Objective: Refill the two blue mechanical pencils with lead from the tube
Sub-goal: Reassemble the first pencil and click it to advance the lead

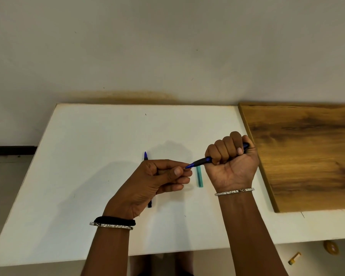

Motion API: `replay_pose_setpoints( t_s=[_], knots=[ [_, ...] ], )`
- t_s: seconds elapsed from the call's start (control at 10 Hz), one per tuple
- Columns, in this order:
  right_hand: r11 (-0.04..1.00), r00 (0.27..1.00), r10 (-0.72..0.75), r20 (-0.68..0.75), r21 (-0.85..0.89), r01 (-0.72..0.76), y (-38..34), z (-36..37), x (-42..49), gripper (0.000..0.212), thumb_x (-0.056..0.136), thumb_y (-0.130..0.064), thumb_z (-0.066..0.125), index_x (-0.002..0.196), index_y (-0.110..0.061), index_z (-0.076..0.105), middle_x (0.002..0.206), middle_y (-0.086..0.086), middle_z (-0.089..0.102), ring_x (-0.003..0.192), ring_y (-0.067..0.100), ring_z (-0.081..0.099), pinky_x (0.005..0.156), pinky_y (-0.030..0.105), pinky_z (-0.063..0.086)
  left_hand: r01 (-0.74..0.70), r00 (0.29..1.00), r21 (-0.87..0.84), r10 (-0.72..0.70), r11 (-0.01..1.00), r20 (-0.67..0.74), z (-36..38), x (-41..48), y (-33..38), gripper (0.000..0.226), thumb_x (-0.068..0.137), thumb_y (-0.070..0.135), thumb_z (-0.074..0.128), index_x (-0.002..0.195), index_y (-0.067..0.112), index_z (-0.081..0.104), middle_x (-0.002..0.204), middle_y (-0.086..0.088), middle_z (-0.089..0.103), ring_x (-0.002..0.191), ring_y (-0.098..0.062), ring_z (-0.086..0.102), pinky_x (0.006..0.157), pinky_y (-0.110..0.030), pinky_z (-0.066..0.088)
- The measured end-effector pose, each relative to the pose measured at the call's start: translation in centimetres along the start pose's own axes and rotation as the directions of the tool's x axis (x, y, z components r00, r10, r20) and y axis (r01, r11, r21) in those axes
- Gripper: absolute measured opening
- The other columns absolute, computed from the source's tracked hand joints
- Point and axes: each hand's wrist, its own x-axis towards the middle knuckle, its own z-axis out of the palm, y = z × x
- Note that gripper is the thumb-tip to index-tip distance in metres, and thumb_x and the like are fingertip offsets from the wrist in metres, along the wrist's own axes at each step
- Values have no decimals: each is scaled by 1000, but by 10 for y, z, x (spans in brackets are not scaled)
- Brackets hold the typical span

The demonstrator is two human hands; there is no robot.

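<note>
My right hand grips a blue mechanical pencil in its fist, tip pointing left, thumb over the rear end. My left hand has thumb and forefinger pinched together right at the pencil's tip; whatever it pinches is too thin to make out. A second blue pencil lies on the white table, mostly hidden under my left hand, with its dark end showing below the palm. The teal lead tube lies between my hands, its top end behind the held pencil.
A wooden board lies on the table's right side, close to my right hand. A wall stands just behind the table. On the floor at lower right lie a small yellow object and a round object.
</note>
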Motion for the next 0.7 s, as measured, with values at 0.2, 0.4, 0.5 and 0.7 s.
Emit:
replay_pose_setpoints(
  t_s=[0.2,0.4,0.5,0.7],
  knots=[
    [999,999,8,33,-32,-7,0,1,0,55,97,-36,20,48,-17,36,44,-6,16,38,10,12,37,21,18,9,1000,2,-9,1000,11,-2,0,-1,32,79,31,70,106,16,74,106,-10,75,97,-20,72,76,-23,58],
    [998,998,9,69,-63,-5,-3,4,1,52,95,-31,20,48,-17,38,44,-6,17,37,10,13,38,19,19,6,999,-3,-6,1000,33,-3,0,-1,34,78,32,72,108,17,74,107,-9,75,98,-20,72,76,-23,57],
    [998,998,11,67,-65,-7,-2,3,0,54,97,-37,21,49,-17,38,44,-6,17,37,9,13,37,20,20,8,999,-2,-8,1000,38,-3,0,-1,34,78,32,72,108,17,74,108,-10,75,99,-21,72,77,-23,57],
    [996,997,10,79,-87,-4,-3,4,1,46,92,-31,28,49,-18,37,44,-6,17,37,10,13,38,20,19,3,999,9,-3,1000,37,-4,0,-2,35,77,33,73,107,17,74,107,-9,75,98,-20,72,77,-24,57]
  ],
)
